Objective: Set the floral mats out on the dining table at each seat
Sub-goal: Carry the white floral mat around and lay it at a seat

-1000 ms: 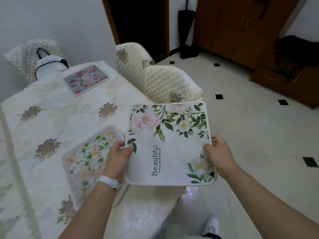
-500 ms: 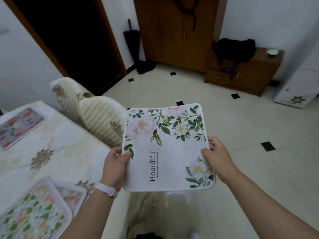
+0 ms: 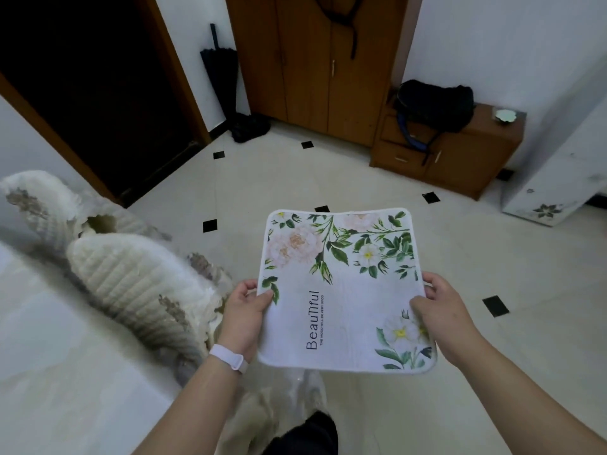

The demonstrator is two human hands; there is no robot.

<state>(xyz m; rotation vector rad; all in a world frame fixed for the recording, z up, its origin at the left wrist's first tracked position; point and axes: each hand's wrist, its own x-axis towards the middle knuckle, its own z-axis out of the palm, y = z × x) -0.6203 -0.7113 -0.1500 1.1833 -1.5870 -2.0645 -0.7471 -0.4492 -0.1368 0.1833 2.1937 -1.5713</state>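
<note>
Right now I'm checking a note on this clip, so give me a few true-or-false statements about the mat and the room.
1. Both hands hold the mat, the left hand at one side and the right hand at the other. True.
2. The mat lies flat on the table. False: it is held up over the floor.
3. The left wrist wears a white band. True.
4. The mat is plain white. False: it has printed flowers, leaves and the word "Beautiful".
5. A folded umbrella leans in the corner. True.
</note>
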